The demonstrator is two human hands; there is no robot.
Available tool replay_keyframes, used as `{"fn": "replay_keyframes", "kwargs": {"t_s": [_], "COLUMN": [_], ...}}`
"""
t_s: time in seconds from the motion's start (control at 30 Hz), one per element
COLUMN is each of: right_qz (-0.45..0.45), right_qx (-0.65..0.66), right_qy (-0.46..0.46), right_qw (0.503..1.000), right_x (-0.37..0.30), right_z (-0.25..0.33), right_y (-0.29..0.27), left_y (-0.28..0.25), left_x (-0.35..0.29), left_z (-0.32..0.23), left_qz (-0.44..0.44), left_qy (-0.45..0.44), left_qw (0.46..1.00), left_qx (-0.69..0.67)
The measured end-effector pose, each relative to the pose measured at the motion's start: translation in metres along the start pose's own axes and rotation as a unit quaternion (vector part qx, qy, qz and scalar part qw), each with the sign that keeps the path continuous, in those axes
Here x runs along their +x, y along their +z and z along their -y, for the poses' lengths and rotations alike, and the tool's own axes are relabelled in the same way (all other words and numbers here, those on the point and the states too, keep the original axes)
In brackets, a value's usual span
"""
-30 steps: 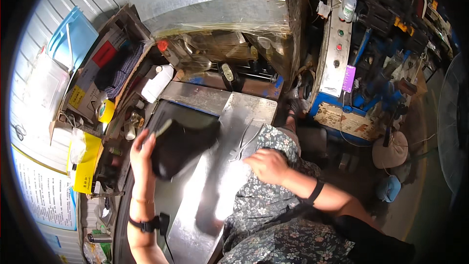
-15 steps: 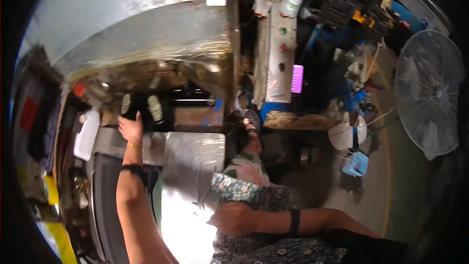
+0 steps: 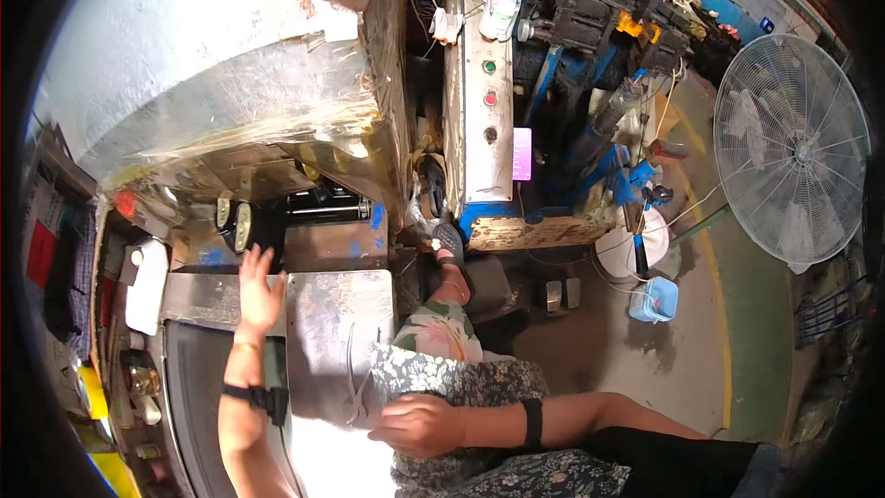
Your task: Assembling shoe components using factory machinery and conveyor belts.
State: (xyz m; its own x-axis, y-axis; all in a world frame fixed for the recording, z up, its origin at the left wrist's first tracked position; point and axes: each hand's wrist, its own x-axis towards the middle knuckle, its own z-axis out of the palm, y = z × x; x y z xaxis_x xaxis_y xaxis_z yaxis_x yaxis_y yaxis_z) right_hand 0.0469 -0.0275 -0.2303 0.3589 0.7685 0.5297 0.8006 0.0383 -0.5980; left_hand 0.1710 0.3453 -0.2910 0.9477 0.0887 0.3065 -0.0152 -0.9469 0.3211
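Observation:
My left hand (image 3: 262,291) is open above the far edge of the grey metal top (image 3: 341,300), fingers spread and holding nothing. Just beyond its fingertips stand two dark pieces with pale oval faces, a left piece (image 3: 223,213) and a right piece (image 3: 242,226), close together in the recess of the machine; their kind is unclear. My right hand (image 3: 422,424) is closed near my lap, over the patterned cloth (image 3: 452,373). What its curled fingers hold, if anything, is hidden. Left of it, a thin grey looped strip (image 3: 353,383) lies on the metal top.
A control panel (image 3: 489,129) with buttons and a white bottle (image 3: 501,11) stands ahead. On the right are a large fan (image 3: 800,149), a white bucket (image 3: 656,244) and a light-blue container (image 3: 656,300). A white plastic container (image 3: 147,286) is at the left.
My left hand has drawn back from the dark pieces, its fingers now spread. The two pale oval faces are closer together. My right hand stays near my lap. The whole view has shifted.

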Motion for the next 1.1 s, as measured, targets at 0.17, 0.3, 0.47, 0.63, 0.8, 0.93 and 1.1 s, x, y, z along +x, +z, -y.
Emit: {"fn": "replay_keyframes", "kwargs": {"t_s": [0.17,0.3,0.47,0.63,0.8,0.93,1.1], "right_qz": [-0.064,0.007,0.016,0.028,0.026,0.003,-0.003], "right_qx": [0.004,0.027,-0.009,-0.039,-0.048,-0.077,-0.034], "right_qy": [-0.027,-0.063,-0.068,-0.093,-0.067,-0.056,-0.035], "right_qw": [0.998,0.998,0.997,0.995,0.996,0.995,0.999], "right_x": [-0.008,0.003,0.007,-0.001,-0.001,-0.002,0.003], "right_z": [-0.007,-0.001,0.010,0.020,0.023,0.025,0.026], "right_y": [-0.005,-0.002,-0.017,-0.003,-0.005,-0.006,-0.016], "left_y": [-0.062,-0.135,-0.191,-0.199,-0.180,-0.206,-0.241], "left_x": [-0.163,-0.399,-0.570,-0.689,-0.702,-0.732,-0.857], "left_z": [-0.028,-0.016,-0.116,-0.186,-0.193,-0.130,-0.065], "left_qz": [0.040,0.069,0.045,-0.007,-0.076,-0.106,-0.624], "left_qy": [-0.100,-0.365,-0.563,-0.745,-0.773,-0.773,-0.627], "left_qw": [0.994,0.918,0.778,0.617,0.597,0.575,0.378], "left_qx": [0.012,0.137,0.276,0.256,0.202,0.248,-0.273]}}
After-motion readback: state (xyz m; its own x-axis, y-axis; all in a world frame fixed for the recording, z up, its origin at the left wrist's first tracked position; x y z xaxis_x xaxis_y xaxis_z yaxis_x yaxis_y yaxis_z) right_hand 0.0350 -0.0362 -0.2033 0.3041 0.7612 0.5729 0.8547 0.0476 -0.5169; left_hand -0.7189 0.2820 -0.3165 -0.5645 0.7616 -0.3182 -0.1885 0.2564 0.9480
